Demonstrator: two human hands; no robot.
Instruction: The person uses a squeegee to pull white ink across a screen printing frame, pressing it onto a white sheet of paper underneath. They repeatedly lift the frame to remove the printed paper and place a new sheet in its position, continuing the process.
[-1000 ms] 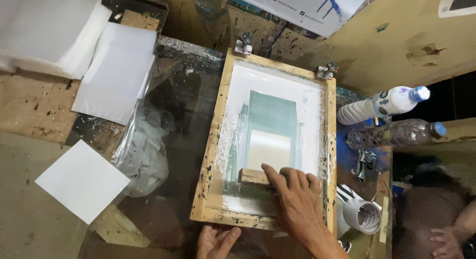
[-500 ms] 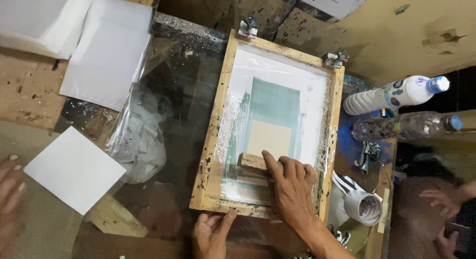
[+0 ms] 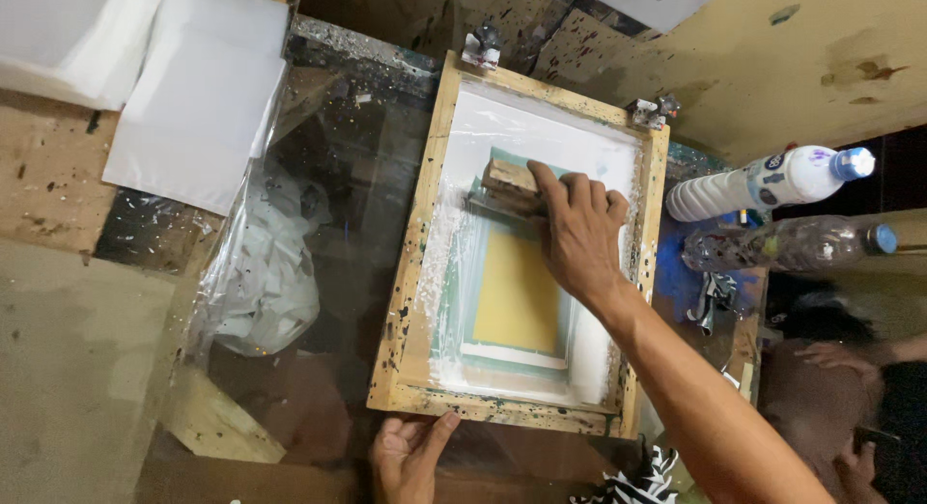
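Paint-spattered surface (image 3: 58,195) under a wooden printing frame (image 3: 430,214), your right hand (image 3: 579,234) clamped on the squeegee (image 3: 507,181) near its far end, your left hand (image 3: 410,456) seemingly flat, fingers together, against the near edge.

Wooden-framed printing screen (image 3: 425,234), flat on glass table, paint-speckled, white ink smeared across mesh, yellow rectangle showing at centre, wooden squeegee (image 3: 507,187) lying crosswise near the far end, tilted.
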